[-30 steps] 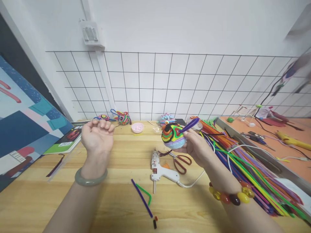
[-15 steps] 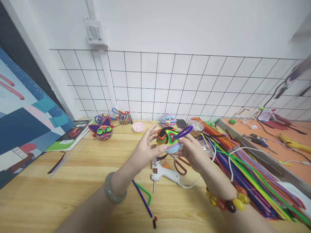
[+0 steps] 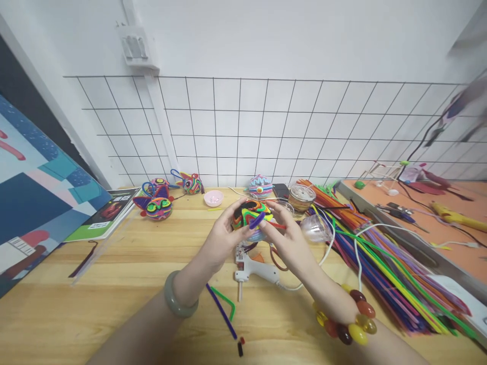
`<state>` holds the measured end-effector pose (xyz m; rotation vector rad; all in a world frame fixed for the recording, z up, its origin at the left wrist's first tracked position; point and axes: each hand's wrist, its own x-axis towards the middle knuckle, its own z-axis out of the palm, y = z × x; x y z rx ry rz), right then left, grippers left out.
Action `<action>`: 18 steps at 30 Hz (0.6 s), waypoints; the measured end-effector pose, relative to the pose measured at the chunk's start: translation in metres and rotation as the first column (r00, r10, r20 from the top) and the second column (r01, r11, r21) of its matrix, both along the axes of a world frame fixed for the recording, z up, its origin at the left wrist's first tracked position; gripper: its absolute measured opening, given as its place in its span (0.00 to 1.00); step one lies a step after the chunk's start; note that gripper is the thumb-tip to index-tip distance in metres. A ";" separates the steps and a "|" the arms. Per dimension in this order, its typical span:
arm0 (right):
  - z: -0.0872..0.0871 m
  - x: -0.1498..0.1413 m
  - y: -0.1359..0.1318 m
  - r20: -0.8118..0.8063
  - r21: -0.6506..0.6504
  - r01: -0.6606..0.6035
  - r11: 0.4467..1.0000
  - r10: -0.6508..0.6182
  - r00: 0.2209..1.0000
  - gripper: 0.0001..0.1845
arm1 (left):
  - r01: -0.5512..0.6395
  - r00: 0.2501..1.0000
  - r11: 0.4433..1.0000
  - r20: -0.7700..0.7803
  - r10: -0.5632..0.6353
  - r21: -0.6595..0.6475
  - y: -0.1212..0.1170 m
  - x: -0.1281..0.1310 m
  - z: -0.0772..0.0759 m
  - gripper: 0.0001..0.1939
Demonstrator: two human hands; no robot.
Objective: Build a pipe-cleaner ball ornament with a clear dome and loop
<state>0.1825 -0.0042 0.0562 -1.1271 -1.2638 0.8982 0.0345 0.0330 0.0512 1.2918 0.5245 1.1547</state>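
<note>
Between my two hands is a round ornament wound in colourful pipe cleaners, with a purple stem loop sticking out toward me. My left hand is closed on its left side, the thumb on the front. My right hand grips it from the right, fingers at the top and thumb near the purple piece. Below the ornament lies a white hot glue gun on the wooden table. Scissors with reddish-brown handles show partly behind my right hand. Nearer me lie a purple pipe cleaner and a bent green pipe cleaner.
Finished-looking colourful ornaments stand at the back left beside a magazine. A pink dish and a striped ornament sit near the wall grid. Many pipe cleaners and a clear plastic cup lie to the right.
My hands have turned the ornament, so its purple loop now points toward me instead of to the upper right. The view has shifted slightly.
</note>
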 end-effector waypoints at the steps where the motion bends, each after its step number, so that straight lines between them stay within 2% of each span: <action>1: 0.000 0.000 0.000 -0.003 -0.005 -0.006 1.000 0.006 1.000 0.28 | 0.003 1.000 1.000 0.008 -0.003 -0.008 0.001 0.000 -0.001 0.29; 9: -0.001 0.001 -0.001 -0.017 -0.053 -0.052 0.997 0.052 0.999 0.29 | 0.042 0.999 0.992 0.037 -0.038 -0.115 0.001 -0.001 0.002 0.27; 18: -0.003 0.001 0.002 -0.078 -0.034 -0.057 0.998 0.054 0.995 0.28 | 0.016 0.999 0.996 0.043 -0.012 -0.093 -0.001 0.002 0.000 0.26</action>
